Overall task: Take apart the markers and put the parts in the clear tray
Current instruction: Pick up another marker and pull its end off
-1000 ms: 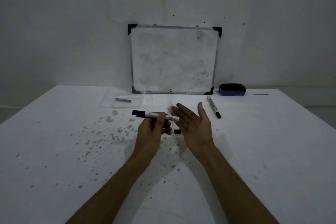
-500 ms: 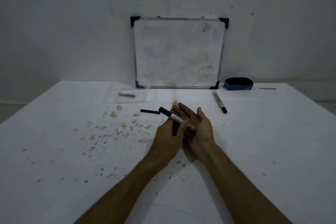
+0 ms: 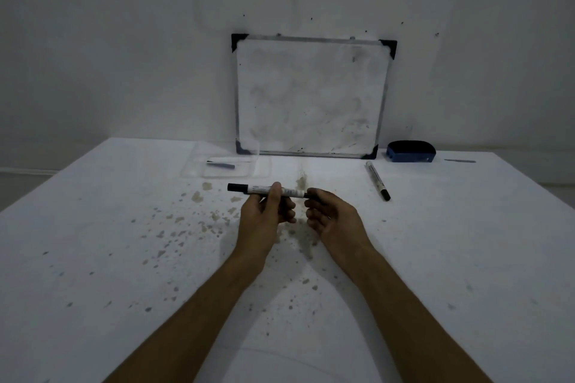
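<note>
Two hands' fingers (image 3: 275, 193) around one marker (image 3: 266, 190).

Dim rm: bare grey-white wall (image 3: 124, 40) w/ small dark holes; stained white tabletop (image 3: 93, 258) against it.

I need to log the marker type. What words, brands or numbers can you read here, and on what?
Nothing is legible.
Held marker: print on its white label, too blurred to read.
Marker on the table: label too small to read.
Whiteboard: only smudges, no writing.
</note>
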The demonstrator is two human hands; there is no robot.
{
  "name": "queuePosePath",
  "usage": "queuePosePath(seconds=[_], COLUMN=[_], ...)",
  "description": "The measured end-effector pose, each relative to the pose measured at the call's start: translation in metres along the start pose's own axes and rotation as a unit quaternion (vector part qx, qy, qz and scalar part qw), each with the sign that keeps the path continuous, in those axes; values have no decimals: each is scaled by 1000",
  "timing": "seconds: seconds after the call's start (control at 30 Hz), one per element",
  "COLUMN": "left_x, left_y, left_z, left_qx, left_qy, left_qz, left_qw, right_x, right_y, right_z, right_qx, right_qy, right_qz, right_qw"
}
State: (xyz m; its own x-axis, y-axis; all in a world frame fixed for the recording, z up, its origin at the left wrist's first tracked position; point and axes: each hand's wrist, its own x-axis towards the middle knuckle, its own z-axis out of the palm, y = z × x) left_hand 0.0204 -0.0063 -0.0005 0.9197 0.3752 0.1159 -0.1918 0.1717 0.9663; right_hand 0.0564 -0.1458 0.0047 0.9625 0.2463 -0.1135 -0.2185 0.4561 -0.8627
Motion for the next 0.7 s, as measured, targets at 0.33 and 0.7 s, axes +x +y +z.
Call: queuePosePath(seconds=[0.33,0.7], left_x=[26,18], left_y=[5,3], left_z=[-26,-46], left_qx=[24,397], left_qy=[15,-101], left_qz=[7,107], left_qw=[1000,906], right_x=[4,3], right_y=[-4,-12], right_z=[-10,-30], right_qx=[-44,-184], right_qy=[39,99], right_qz=[-29,-124], right_qw=[998,970])
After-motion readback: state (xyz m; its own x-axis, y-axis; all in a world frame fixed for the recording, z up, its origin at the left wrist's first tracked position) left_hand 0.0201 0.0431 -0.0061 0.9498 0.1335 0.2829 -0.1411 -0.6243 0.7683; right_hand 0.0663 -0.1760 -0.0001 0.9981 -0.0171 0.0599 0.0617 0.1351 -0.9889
